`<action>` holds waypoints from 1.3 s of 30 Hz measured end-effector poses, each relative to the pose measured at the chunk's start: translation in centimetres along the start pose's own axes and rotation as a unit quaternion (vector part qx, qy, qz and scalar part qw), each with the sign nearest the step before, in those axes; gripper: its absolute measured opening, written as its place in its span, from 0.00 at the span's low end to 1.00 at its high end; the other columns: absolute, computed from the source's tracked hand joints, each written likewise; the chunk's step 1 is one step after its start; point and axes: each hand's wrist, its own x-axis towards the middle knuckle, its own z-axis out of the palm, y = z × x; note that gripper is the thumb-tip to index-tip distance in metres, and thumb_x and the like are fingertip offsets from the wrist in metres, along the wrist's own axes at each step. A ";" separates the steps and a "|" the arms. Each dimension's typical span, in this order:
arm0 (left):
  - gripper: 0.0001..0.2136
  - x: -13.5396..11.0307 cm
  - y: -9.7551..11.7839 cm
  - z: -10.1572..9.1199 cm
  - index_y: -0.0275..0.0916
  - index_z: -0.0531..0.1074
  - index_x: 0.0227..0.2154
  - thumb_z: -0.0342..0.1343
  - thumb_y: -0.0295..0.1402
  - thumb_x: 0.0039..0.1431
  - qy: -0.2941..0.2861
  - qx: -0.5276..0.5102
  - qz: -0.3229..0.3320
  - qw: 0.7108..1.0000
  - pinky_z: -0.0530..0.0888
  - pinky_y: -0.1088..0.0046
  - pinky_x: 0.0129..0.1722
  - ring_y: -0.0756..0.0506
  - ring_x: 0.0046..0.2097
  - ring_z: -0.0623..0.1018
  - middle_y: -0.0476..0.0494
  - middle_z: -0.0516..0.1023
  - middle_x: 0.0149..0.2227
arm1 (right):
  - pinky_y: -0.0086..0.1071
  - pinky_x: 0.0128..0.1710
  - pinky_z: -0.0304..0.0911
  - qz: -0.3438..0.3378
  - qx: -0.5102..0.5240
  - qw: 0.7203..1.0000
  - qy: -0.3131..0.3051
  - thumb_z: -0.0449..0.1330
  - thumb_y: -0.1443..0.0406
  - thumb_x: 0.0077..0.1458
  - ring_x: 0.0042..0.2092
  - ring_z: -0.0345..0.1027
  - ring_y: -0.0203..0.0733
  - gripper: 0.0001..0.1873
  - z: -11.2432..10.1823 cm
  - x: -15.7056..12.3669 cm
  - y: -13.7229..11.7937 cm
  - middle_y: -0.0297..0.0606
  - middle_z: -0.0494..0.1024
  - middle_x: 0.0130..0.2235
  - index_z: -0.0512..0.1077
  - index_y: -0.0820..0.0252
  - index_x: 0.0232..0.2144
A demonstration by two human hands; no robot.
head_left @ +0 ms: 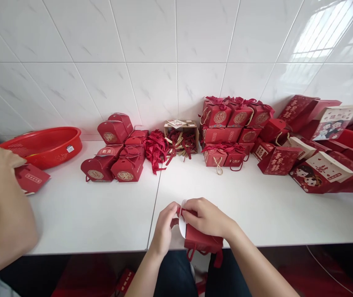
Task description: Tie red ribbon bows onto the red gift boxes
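A small red gift box [204,240] lies tilted at the table's front edge, with a white-lined rounded flap raised on its left and red cord hanging below. My right hand [209,216] lies over its top, fingers curled onto the box beside the flap. From the left, my left hand [164,227] pinches a bit of red ribbon or cord at the flap; its fingertips partly hide what they hold.
Finished-looking red boxes stand in stacks at left [126,165] and centre right [226,134]. Between them are a ribbon pile [156,148] and an open carton [197,138] of cords. More packages [280,161] crowd the right. At left, a co-worker's arm [12,206] reaches beside a red basket [67,144].
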 end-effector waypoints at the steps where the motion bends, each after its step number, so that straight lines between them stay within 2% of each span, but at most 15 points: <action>1: 0.17 0.1 0.1 0.0 0.39 0.60 0.22 0.46 0.44 0.62 -0.001 0.006 0.004 1.000 0.62 0.75 0.28 0.50 0.27 0.59 0.52 0.57 0.24 | 0.27 0.29 0.52 -0.004 -0.004 1.000 0.002 0.50 0.72 0.55 0.28 0.58 0.33 0.11 0.0 -0.1 0.1 0.30 0.68 0.26 0.63 0.59 0.23; 6: 0.15 0.3 0.3 0.1 0.39 0.60 0.21 0.52 0.42 0.57 -0.002 0.033 -0.024 0.999 0.61 0.76 0.26 0.51 0.25 0.59 0.52 0.58 0.22 | 0.28 0.32 0.58 -0.011 -0.002 1.000 0.018 0.50 0.70 0.58 0.30 0.63 0.35 0.11 0.1 0.0 0.0 0.34 0.71 0.29 0.67 0.60 0.25; 8: 0.13 0.5 0.2 -0.7 0.40 0.63 0.22 0.50 0.41 0.57 0.002 0.089 -0.020 0.996 0.64 0.75 0.28 0.50 0.27 0.63 0.51 0.62 0.23 | 0.30 0.36 0.61 -0.016 0.006 0.997 0.070 0.51 0.68 0.59 0.34 0.66 0.37 0.09 -0.1 -0.3 -0.2 0.37 0.73 0.33 0.69 0.59 0.29; 10: 0.13 0.5 0.0 -2.4 0.40 0.65 0.22 0.49 0.41 0.56 0.041 0.207 -0.005 0.978 0.66 0.72 0.31 0.47 0.29 0.67 0.49 0.65 0.24 | 0.33 0.43 0.62 -0.026 0.012 0.986 0.162 0.53 0.66 0.60 0.41 0.67 0.41 0.06 -0.7 -1.2 -0.3 0.41 0.73 0.39 0.70 0.59 0.35; 14: 0.10 0.2 0.3 -7.7 0.41 0.68 0.17 0.54 0.39 0.49 0.171 0.461 -0.036 0.870 0.65 0.68 0.32 0.42 0.32 0.70 0.44 0.70 0.28 | 0.36 0.47 0.61 0.012 0.014 0.944 0.330 0.52 0.61 0.62 0.47 0.66 0.46 0.09 -2.1 -5.2 0.7 0.44 0.72 0.44 0.70 0.57 0.39; 16: 0.07 0.2 0.6 -9.5 0.42 0.72 0.20 0.56 0.38 0.47 0.207 0.536 -0.043 0.817 0.67 0.64 0.34 0.37 0.36 0.71 0.40 0.72 0.32 | 0.36 0.43 0.61 0.089 0.020 0.931 0.353 0.51 0.58 0.63 0.44 0.67 0.46 0.12 -2.3 -7.5 1.7 0.43 0.74 0.40 0.70 0.56 0.36; 17: 0.06 0.2 0.8 -9.7 0.43 0.73 0.23 0.57 0.38 0.47 0.215 0.547 -0.020 0.809 0.68 0.62 0.36 0.35 0.40 0.71 0.40 0.73 0.34 | 0.36 0.41 0.61 0.131 0.027 0.931 0.339 0.50 0.56 0.63 0.42 0.67 0.46 0.14 -2.2 -8.4 2.2 0.42 0.74 0.38 0.70 0.57 0.34; 18: 0.06 0.3 0.9 -9.5 0.43 0.74 0.27 0.57 0.38 0.47 0.212 0.526 0.013 0.823 0.68 0.61 0.40 0.34 0.43 0.71 0.40 0.74 0.37 | 0.36 0.39 0.61 0.168 0.038 0.935 0.310 0.49 0.54 0.63 0.40 0.67 0.46 0.16 -2.0 -9.1 2.6 0.41 0.74 0.35 0.70 0.57 0.32; 20: 0.09 0.6 0.8 -7.7 0.43 0.73 0.34 0.57 0.41 0.51 0.180 0.421 0.068 0.886 0.68 0.61 0.45 0.37 0.47 0.71 0.41 0.75 0.41 | 0.35 0.37 0.60 0.212 0.071 0.947 0.233 0.47 0.52 0.63 0.37 0.66 0.45 0.20 -1.1 -9.9 3.4 0.40 0.74 0.33 0.69 0.57 0.31; 22: 0.12 0.9 0.3 -5.1 0.42 0.71 0.36 0.54 0.44 0.56 0.112 0.278 0.063 0.952 0.70 0.65 0.44 0.41 0.45 0.73 0.43 0.74 0.41 | 0.33 0.35 0.60 0.215 0.126 0.952 0.177 0.48 0.50 0.62 0.36 0.65 0.43 0.20 -0.1 -9.8 4.0 0.38 0.73 0.32 0.69 0.58 0.31; 24: 0.13 1.1 -0.4 -2.6 0.41 0.69 0.35 0.55 0.46 0.56 0.039 0.162 0.023 0.986 0.71 0.69 0.39 0.44 0.40 0.75 0.44 0.74 0.38 | 0.33 0.35 0.60 0.197 0.188 0.949 0.158 0.49 0.49 0.61 0.36 0.64 0.41 0.21 0.9 -9.4 4.6 0.37 0.72 0.33 0.69 0.58 0.32; 26: 0.14 1.2 -1.1 -0.9 0.41 0.67 0.35 0.56 0.46 0.56 -0.010 0.096 -0.017 0.995 0.71 0.72 0.35 0.46 0.36 0.75 0.46 0.73 0.36 | 0.32 0.35 0.60 0.178 0.243 0.940 0.160 0.52 0.48 0.59 0.35 0.64 0.40 0.21 1.7 -9.0 5.1 0.37 0.72 0.32 0.68 0.59 0.30; 28: 0.13 1.2 -1.6 -0.3 0.41 0.66 0.35 0.57 0.46 0.56 -0.020 0.074 -0.040 0.996 0.70 0.74 0.33 0.48 0.34 0.74 0.47 0.71 0.35 | 0.31 0.34 0.59 0.171 0.294 0.926 0.164 0.54 0.47 0.57 0.32 0.62 0.39 0.22 2.1 -8.8 5.4 0.35 0.70 0.29 0.67 0.60 0.28; 34: 0.11 0.7 -1.1 -0.4 0.42 0.64 0.35 0.55 0.44 0.59 -0.026 0.071 -0.044 0.996 0.68 0.77 0.32 0.50 0.33 0.70 0.49 0.68 0.34 | 0.30 0.31 0.54 0.176 0.377 0.891 0.180 0.56 0.48 0.57 0.29 0.56 0.35 0.21 2.1 -8.5 4.7 0.31 0.64 0.26 0.63 0.59 0.25; 39: 0.13 0.5 -0.5 -0.1 0.44 0.69 0.42 0.56 0.44 0.57 -0.045 0.079 -0.046 0.995 0.68 0.76 0.32 0.49 0.33 0.69 0.48 0.68 0.34 | 0.29 0.31 0.55 0.184 0.420 0.869 0.187 0.57 0.48 0.56 0.28 0.57 0.34 0.22 1.9 -8.2 4.3 0.30 0.64 0.26 0.61 0.59 0.24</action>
